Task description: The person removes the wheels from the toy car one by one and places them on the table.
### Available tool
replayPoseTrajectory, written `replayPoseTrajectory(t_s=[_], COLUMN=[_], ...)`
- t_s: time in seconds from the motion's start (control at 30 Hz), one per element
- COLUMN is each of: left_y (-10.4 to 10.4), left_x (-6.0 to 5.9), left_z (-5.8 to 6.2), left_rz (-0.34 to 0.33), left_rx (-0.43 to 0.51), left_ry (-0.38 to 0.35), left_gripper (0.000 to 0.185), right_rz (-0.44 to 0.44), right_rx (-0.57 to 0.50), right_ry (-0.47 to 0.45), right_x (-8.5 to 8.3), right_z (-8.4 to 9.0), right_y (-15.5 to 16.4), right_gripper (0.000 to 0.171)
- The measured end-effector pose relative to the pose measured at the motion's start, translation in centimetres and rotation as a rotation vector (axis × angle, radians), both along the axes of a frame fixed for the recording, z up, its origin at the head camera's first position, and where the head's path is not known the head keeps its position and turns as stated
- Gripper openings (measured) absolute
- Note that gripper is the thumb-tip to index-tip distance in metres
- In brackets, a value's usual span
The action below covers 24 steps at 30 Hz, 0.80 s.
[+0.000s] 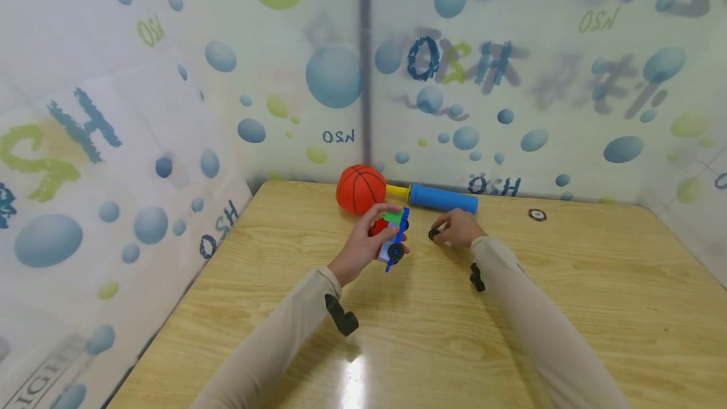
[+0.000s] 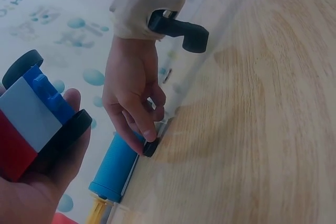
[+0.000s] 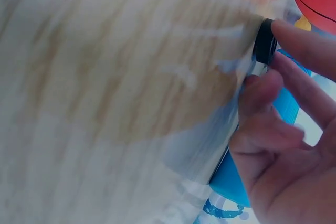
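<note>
My left hand (image 1: 361, 243) grips a toy car (image 1: 392, 235) built of red, green, white and blue blocks, with black wheels on its blue base. In the left wrist view the toy car (image 2: 34, 114) shows two black wheels beside its white and blue blocks. Between thumb and fingertips, my right hand (image 1: 459, 228) pinches a loose black wheel (image 1: 434, 233) at the tabletop. That wheel (image 3: 264, 41) appears edge-on in the right wrist view, held at the fingertips. The two hands are apart, the toy car to the left of the loose wheel.
Behind the hands, a red ball (image 1: 360, 189) with black lines sits near the table's back edge. Beside it lies a blue pump (image 1: 443, 198) with a yellow end. A round black-and-white disc (image 1: 537, 214) lies farther right on the wooden table (image 1: 443, 333). Patterned walls stand behind and left.
</note>
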State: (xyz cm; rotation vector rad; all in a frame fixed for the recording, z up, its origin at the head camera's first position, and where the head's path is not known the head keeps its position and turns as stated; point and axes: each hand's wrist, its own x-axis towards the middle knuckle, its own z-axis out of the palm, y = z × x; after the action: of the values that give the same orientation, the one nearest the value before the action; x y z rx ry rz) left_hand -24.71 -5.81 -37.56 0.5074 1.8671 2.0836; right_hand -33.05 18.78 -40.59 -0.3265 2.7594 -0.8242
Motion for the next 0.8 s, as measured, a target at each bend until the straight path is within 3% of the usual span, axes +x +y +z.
replayPoseTrajectory(t_s=[0.3, 0.5, 0.8], left_y=[0.2, 0.4, 0.5], left_x=[0.2, -0.2, -0.3], left_z=[0.3, -0.3, -0.6], left_rz=[0.002, 0.042, 0.088], left_rx=[0.002, 0.002, -0.071], left_ry=[-0.028, -0.038, -0.015], left_gripper=[0.036, 0.031, 0.029], right_rz=[0.02, 0.052, 0.203], right_rx=[-0.086, -0.162, -0.328], right_ry=[-0.048, -0.019, -0.007], right_x=[0.4, 2.2, 5.1], right_z=[0.6, 2.0, 3.6], right_y=[0.8, 0.8, -0.1], right_gripper=[0.04, 0.035, 0.031])
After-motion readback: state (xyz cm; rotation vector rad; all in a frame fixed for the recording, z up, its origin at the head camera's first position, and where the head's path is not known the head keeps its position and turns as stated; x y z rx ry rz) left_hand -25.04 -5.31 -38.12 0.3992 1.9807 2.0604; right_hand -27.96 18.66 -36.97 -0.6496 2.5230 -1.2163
